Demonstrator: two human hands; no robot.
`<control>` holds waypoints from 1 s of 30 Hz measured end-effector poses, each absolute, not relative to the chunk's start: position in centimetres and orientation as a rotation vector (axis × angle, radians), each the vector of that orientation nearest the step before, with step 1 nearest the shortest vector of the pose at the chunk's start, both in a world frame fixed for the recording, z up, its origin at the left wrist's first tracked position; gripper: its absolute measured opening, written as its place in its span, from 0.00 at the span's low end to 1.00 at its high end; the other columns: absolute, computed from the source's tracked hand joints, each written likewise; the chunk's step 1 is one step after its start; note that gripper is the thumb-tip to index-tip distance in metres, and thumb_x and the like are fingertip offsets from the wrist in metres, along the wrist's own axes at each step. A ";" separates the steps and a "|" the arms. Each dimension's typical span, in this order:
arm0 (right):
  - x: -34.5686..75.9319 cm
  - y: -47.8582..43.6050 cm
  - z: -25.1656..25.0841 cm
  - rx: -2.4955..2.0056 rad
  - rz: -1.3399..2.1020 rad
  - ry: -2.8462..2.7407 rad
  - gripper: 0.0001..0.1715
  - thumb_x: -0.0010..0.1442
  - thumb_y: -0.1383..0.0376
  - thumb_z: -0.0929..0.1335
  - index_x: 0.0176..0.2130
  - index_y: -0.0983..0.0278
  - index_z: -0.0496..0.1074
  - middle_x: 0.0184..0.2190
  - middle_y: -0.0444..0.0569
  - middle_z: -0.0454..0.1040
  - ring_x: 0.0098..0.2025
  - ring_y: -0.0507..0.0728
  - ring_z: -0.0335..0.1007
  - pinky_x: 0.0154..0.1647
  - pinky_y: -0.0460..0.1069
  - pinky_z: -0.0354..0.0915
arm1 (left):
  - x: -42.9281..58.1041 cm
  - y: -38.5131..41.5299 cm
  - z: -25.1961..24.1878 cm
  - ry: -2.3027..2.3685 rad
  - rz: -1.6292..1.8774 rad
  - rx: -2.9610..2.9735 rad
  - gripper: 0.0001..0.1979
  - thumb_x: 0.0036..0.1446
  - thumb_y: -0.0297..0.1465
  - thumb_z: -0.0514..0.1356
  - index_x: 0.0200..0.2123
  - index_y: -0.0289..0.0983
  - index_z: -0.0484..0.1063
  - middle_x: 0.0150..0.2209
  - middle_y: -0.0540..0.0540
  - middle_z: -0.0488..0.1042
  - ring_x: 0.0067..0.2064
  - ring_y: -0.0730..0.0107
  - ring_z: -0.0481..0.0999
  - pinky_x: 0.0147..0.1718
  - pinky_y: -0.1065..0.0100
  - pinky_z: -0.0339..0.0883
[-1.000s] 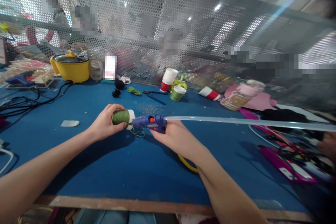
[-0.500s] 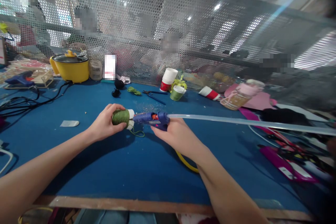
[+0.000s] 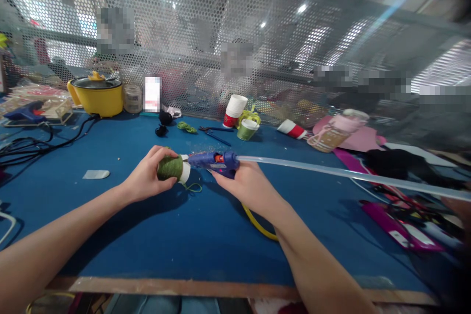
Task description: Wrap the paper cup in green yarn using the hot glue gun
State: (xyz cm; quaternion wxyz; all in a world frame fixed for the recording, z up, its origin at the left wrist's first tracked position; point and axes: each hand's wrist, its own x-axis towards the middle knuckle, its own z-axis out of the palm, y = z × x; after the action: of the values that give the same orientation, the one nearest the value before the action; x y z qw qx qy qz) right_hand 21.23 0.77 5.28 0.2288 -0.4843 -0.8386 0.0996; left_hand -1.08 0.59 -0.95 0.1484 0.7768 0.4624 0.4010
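My left hand [image 3: 154, 176] grips a paper cup wrapped in green yarn [image 3: 170, 169], lying sideways with its white rim to the right. A loose tail of green yarn [image 3: 194, 188] hangs below the rim. My right hand [image 3: 250, 184] is closed around the handle of a blue hot glue gun [image 3: 217, 161]. Its nozzle points left and meets the white end of the cup; whether it touches I cannot tell. A long clear glue stick [image 3: 316, 167] sticks out of the gun's back and runs far to the right.
Behind my hands lie pliers [image 3: 217, 130], a green yarn bundle [image 3: 187, 127], a stack of paper cups [image 3: 235, 108] and a green-wrapped cup [image 3: 248, 129]. A yellow electric pot [image 3: 99, 98] stands back left. Cables and a purple case [image 3: 401, 228] lie right. A perforated metal screen [image 3: 184, 34] borders the table.
The cup has turned slightly in my left hand, showing more of its white side. The glue gun's nozzle has shifted a little up and stays at the cup's white end.
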 end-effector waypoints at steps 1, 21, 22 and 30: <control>21.2 0.8 5.3 -1.336 0.273 -2.305 0.12 0.52 0.65 0.63 0.19 0.64 0.65 0.17 0.44 0.67 0.22 0.51 0.60 0.25 0.46 0.56 | -1.1 0.6 -0.9 1.318 1.155 2.245 0.20 0.43 0.26 0.59 0.42 0.38 0.62 0.42 0.45 0.63 0.44 0.63 0.67 0.44 0.61 0.63; 21.1 1.3 5.2 -1.375 0.291 -2.273 0.10 0.51 0.65 0.63 0.20 0.64 0.66 0.19 0.45 0.69 0.23 0.52 0.62 0.26 0.46 0.57 | -0.8 0.0 -0.6 1.199 1.126 2.392 0.19 0.44 0.23 0.57 0.43 0.38 0.62 0.45 0.42 0.60 0.49 0.59 0.64 0.46 0.61 0.63; 21.0 1.3 5.2 -1.370 0.286 -2.271 0.10 0.50 0.65 0.63 0.20 0.64 0.66 0.19 0.45 0.68 0.22 0.52 0.61 0.25 0.46 0.57 | -0.8 0.0 -0.6 1.199 1.119 2.399 0.19 0.44 0.23 0.57 0.43 0.39 0.61 0.45 0.42 0.60 0.49 0.59 0.63 0.46 0.60 0.63; 21.0 1.6 5.0 -1.385 0.325 -2.210 0.11 0.49 0.65 0.64 0.18 0.64 0.63 0.18 0.44 0.68 0.22 0.51 0.62 0.24 0.46 0.57 | -0.7 -0.1 -0.5 1.184 1.085 2.446 0.19 0.46 0.24 0.57 0.44 0.39 0.61 0.47 0.41 0.59 0.51 0.58 0.62 0.49 0.58 0.60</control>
State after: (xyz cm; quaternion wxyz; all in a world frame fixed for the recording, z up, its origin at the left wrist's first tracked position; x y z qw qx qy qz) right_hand 21.01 1.57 5.05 0.2537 -0.5096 -0.8134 0.1195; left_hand -0.71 -0.10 -0.54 0.1077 0.8311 0.4022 0.3686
